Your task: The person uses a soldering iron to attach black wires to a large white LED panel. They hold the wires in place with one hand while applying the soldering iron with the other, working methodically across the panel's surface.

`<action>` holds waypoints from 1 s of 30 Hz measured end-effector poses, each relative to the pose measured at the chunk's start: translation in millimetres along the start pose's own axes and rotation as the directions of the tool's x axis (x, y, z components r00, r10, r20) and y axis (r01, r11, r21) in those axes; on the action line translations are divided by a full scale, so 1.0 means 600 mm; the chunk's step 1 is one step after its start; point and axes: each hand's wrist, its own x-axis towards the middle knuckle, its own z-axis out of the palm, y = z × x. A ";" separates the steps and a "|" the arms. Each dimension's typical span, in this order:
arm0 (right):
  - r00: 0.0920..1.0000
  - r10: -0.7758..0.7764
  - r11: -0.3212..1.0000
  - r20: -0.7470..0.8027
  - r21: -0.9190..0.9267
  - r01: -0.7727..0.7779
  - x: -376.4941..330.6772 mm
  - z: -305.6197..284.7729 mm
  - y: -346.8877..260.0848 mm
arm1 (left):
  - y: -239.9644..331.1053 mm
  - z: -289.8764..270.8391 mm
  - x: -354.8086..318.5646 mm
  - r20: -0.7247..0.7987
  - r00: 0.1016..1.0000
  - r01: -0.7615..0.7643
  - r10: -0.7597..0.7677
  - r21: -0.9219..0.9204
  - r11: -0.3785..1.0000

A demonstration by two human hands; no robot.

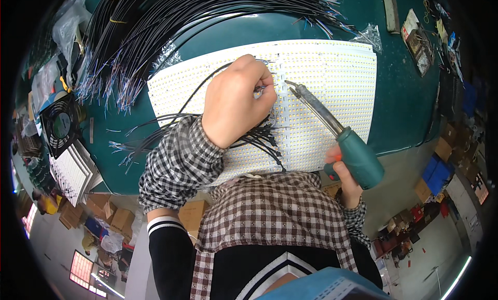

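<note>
White LED panels [332, 77] lie stacked on the green table, dotted with rows of small yellowish LEDs. Over the top panel, my left hand [238, 100] is closed in a pinch on thin wires, partly hidden by its fingers. A black cable [194, 95] curves up behind that hand. Below it, several black cables [264, 144] are bunched along the panel's middle seam. My right hand [346, 178] grips a green soldering gun [359, 157], its fingers around the handle. The gun's bent tip [290, 84] points at the seam, just right of my left fingertips.
A large bundle of black cables [207, 9] with stripped coloured ends lies at the back. On the left are a black fan [59, 124] and a stack of white panels [72, 170]. Clear plastic bags [70, 27] and, at right, a worn small box [418, 48] flank the work.
</note>
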 end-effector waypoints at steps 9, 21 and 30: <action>1.000 -0.012 0.997 -0.001 -0.072 0.012 -0.006 0.002 0.015 | 0.002 0.002 -0.001 0.000 0.999 0.035 -0.035 0.007 0.999; 0.999 -0.031 0.996 0.012 -0.089 0.032 -0.006 -0.001 0.019 | 0.000 0.007 -0.008 -0.039 0.999 0.009 -0.009 0.004 1.000; 0.999 -0.030 0.988 0.031 -0.151 0.035 -0.004 -0.001 0.015 | 0.000 0.007 -0.007 -0.026 1.000 -0.007 0.008 0.041 0.999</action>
